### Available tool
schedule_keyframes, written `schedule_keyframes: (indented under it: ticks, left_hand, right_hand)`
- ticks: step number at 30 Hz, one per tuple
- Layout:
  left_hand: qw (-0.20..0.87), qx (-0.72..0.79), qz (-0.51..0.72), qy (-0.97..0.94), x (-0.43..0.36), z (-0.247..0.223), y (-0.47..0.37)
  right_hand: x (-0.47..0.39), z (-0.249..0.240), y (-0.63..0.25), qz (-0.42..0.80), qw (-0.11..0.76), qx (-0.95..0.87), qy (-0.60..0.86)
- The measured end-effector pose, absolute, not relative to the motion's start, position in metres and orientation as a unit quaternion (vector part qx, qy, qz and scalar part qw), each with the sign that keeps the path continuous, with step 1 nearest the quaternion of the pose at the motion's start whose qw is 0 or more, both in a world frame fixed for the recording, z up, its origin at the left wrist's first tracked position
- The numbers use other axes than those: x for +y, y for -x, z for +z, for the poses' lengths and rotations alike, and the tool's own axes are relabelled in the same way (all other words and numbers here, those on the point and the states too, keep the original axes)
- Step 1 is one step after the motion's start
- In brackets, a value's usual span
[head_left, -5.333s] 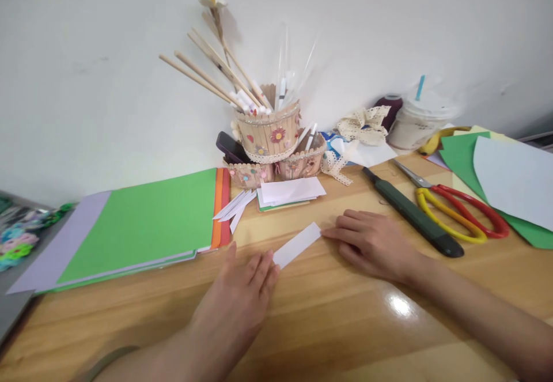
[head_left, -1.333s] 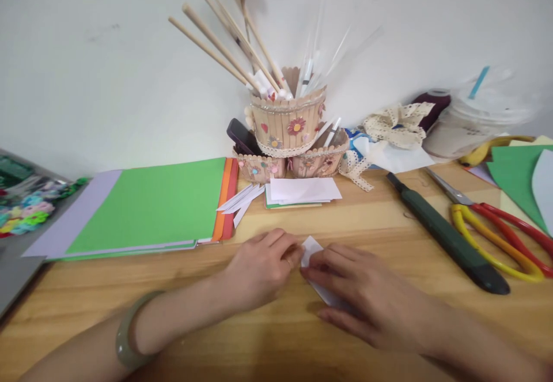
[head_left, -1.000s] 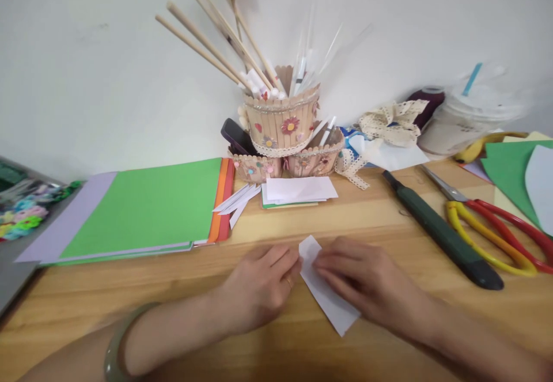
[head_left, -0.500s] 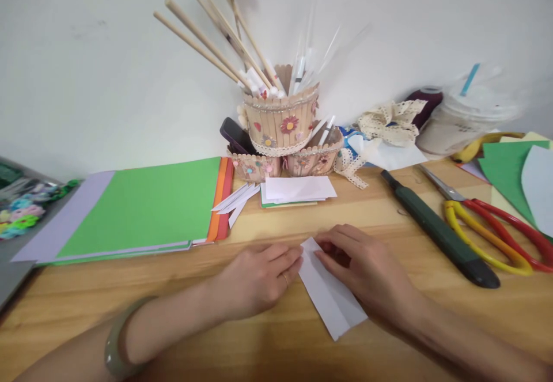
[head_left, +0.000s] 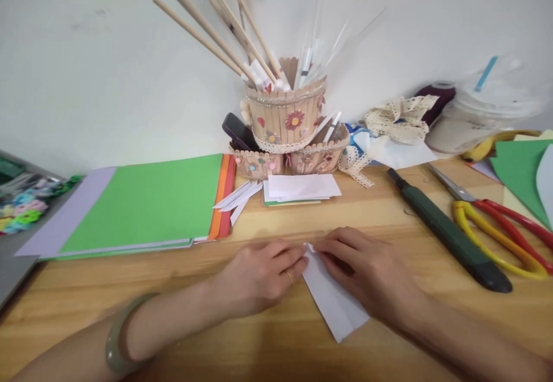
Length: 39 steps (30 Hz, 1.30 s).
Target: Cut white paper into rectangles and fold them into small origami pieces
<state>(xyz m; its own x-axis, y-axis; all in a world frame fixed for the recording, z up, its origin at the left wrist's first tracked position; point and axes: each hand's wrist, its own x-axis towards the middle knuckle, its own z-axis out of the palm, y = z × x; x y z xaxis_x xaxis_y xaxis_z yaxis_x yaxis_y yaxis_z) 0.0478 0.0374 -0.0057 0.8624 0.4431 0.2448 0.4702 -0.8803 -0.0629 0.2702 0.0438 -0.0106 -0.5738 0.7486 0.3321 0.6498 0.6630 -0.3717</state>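
Observation:
A narrow piece of white paper [head_left: 334,298] lies slantwise on the wooden table, with a faint crease near its lower end. My left hand [head_left: 263,269] has its fingers pressed together on the paper's upper left edge; a ring and a bangle show on that arm. My right hand [head_left: 363,267] pinches the upper right edge, where the top corner looks turned up between both hands' fingertips. Part of the right hand's fingers is hidden behind the thumb and the paper.
Stacked coloured sheets [head_left: 147,203] lie at left. Behind the hands are white paper strips [head_left: 239,197], a pile of cut papers [head_left: 305,186] and a decorated holder [head_left: 285,114] with sticks. A dark green cutter-like tool [head_left: 449,229] and scissors [head_left: 496,220] lie at right.
The right fingers have moved to the paper's top end, and its tip now looks turned up. The left hand stays at the paper's left edge. The view has shifted slightly.

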Motion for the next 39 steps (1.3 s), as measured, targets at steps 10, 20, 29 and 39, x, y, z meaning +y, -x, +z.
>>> schedule_keyframes:
  ticks: [10, 20, 29, 39]
  left_hand:
    - [0.033, -0.302, -0.108, 0.947, 0.036, -0.014, -0.056]
    - [0.054, -0.202, -0.104, 0.972, 0.044, -0.005, -0.048]
    - [0.036, -0.204, -0.095, 0.974, 0.046, -0.003, -0.049]
    - [-0.005, -0.216, -0.102, 0.971, 0.047, -0.003, -0.047]
  right_hand:
    - [0.051, -0.005, -0.276, 0.050, 0.190, -0.943, 0.269]
    - [0.054, 0.000, -0.279, 0.042, 0.197, -0.956, 0.213]
    - [0.052, 0.000, -0.279, 0.014, 0.162, -0.963, 0.213]
    - [0.049, -0.002, -0.286, 0.073, 0.182, -0.948, 0.250]
